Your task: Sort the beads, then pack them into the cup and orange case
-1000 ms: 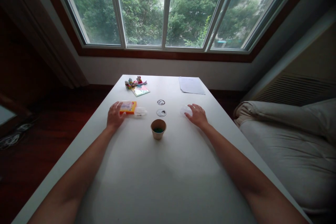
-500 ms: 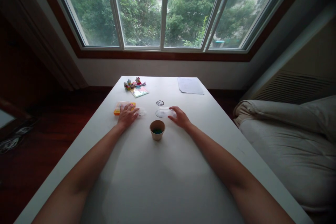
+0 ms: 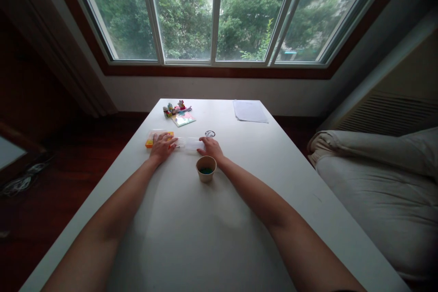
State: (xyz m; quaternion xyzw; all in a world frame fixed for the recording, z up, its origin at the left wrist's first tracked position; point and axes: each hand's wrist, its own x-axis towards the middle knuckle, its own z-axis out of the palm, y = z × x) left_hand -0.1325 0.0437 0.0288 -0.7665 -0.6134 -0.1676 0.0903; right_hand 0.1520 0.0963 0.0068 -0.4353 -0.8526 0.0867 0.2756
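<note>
My left hand (image 3: 162, 148) is at the left of the white table, its fingers closed round the end of a small clear plastic piece (image 3: 180, 142). Partly behind that hand sits an orange-and-yellow box (image 3: 149, 139) with a see-through top. My right hand (image 3: 211, 147) grips a clear plastic cup (image 3: 193, 143) lying on its side. The two clear pieces meet or overlap between my hands; I cannot tell whether they are joined. Nearer to me, a brown paper cup (image 3: 205, 169) with dark green contents stands upright beside my right wrist.
A dark-edged ring (image 3: 210, 133) lies just beyond my right hand. Small colourful figures (image 3: 176, 108) and a pastel card (image 3: 184, 119) lie at the back left. Sheets of paper (image 3: 250, 112) are at the back right. A beige padded seat (image 3: 372, 191) stands right of the table.
My right hand has moved left with the clear cup, bringing it up to the clear piece by my left hand. My left hand has shifted slightly left.
</note>
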